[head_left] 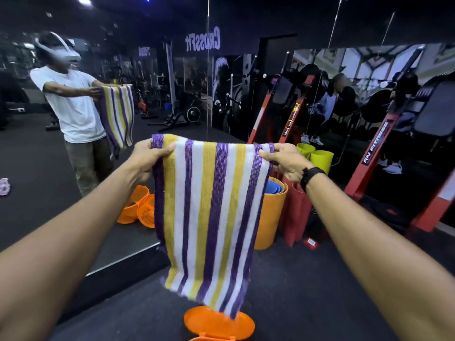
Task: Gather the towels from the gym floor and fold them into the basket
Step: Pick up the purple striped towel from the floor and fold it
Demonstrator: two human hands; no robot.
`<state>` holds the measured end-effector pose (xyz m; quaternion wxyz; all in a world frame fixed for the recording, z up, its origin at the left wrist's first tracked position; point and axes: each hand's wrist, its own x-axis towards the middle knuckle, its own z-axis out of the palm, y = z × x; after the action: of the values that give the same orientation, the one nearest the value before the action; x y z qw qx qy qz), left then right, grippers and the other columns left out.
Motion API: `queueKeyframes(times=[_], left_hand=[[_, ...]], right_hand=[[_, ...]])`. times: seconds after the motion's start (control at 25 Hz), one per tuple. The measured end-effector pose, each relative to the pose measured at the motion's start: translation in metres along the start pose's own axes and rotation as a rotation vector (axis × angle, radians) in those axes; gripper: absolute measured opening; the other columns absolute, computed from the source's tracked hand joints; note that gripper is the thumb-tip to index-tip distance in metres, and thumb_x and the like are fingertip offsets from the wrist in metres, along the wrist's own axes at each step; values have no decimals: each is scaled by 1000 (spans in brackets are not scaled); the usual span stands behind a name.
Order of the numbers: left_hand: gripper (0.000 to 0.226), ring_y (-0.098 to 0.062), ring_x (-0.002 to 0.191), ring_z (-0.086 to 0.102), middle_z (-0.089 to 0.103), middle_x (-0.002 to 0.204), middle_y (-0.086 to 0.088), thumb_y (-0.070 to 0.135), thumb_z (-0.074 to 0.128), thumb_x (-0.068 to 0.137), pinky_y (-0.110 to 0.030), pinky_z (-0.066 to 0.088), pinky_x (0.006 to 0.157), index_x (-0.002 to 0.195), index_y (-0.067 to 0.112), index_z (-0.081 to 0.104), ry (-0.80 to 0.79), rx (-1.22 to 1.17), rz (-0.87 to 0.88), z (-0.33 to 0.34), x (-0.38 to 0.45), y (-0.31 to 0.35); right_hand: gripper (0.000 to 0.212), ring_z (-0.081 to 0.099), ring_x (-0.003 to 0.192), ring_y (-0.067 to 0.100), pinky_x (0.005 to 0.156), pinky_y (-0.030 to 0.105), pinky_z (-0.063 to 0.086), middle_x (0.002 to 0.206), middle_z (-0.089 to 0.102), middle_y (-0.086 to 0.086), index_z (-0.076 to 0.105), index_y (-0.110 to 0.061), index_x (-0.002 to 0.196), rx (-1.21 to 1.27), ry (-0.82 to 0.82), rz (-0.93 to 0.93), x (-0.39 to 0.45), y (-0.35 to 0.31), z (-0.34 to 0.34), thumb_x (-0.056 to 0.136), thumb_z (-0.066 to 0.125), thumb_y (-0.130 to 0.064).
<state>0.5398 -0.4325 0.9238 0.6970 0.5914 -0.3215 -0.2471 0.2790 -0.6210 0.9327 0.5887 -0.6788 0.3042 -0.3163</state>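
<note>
I hold a striped towel (209, 212) up at arm's length before a gym mirror wall (110, 119), my left hand (145, 158) and right hand (283, 161) each pinching a top corner, thumb against curled fingers (267, 157). The towel hangs clear of the floor (320, 291), long axis vertical, its purple, yellow and white stripes running top to bottom; the top edge lies level between my hands, the bottom hem slants lower toward the right and is blurred. Directly below that hem sits an orange basket lid (219, 324), cut off by the frame's bottom edge, so I cannot tell what it joins. Dark floor lies open to both sides of it and toward the mirror's base rail. Behind the towel, at the foot of the mirror, an orange basket (145, 210) lies tipped against the glass with its reflection, partly hidden by the towel's left edge. To the right, rolled mats stand upright: an orange mat (270, 217) with a blue roll in its top, a red mat (295, 212), and yellow-green mats (317, 158) behind my right wrist. Red rack uprights (369, 168) crowd the right side. A small purple cloth (4, 187) is cut off at the left edge; I cannot tell whether it is on the floor or only reflected.
</note>
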Motion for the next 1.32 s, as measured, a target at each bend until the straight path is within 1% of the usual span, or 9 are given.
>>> queueKeyframes(times=[0.08,0.16,0.28,0.56,0.92,1.04,1.12,1.24,1.32], left_hand=[[8,-5,58,67,72,65,5,7,66,87,-21,56,55,86,14,64,-8,-29,2,1,0,6],[10,-5,66,68,73,77,4,9,67,86,-23,57,62,91,17,65,-74,8,5,-3,-2,11],[35,-8,87,66,70,97,6,4,72,81,-27,53,74,108,23,60,-243,264,-8,-8,-5,14],[17,-4,64,66,72,66,7,0,72,79,-16,53,59,92,11,69,-96,248,14,-11,-3,17],[20,-9,72,69,74,72,6,1,75,75,-26,54,70,88,15,71,-21,172,49,-8,-1,15],[18,-12,74,69,74,71,4,1,76,75,-31,56,77,85,14,70,-4,113,37,-8,-2,16],[17,-15,77,69,74,70,4,1,76,75,-34,55,81,84,14,70,6,104,32,-9,-3,15],[19,-19,81,67,74,72,1,-1,77,73,-37,54,86,84,13,71,35,78,16,-14,-4,12],[21,-21,82,67,73,74,0,-4,77,71,-38,54,86,84,12,70,36,56,20,-14,-5,11]], right_hand=[[9,69,66,5,61,18,57,71,73,-4,68,-6,97,13,25,-25,-3,-5,1,88,65,-5],[6,68,60,3,50,14,51,66,72,-5,67,-9,91,39,46,-41,-4,-12,4,88,64,-5],[6,68,60,5,49,14,51,66,72,-4,67,-9,88,76,74,-48,-2,-17,8,88,64,-4],[4,69,59,8,51,20,54,66,73,-1,68,-5,89,159,153,-74,3,-13,9,88,64,-3],[9,69,63,7,56,19,55,70,74,-1,67,-2,96,170,133,-95,-4,-13,9,87,65,-3],[31,71,79,15,67,26,58,93,73,7,62,-1,113,289,-90,-99,-9,-12,6,83,68,-4],[36,71,82,15,67,27,59,96,73,8,61,-4,114,217,-172,-104,-11,-11,4,78,70,-3],[21,71,74,11,61,21,56,83,74,3,63,-2,104,189,-77,-130,-10,-10,2,83,65,2],[27,70,74,10,63,21,57,84,75,2,61,1,112,195,-69,-107,-9,-8,2,85,64,0]])
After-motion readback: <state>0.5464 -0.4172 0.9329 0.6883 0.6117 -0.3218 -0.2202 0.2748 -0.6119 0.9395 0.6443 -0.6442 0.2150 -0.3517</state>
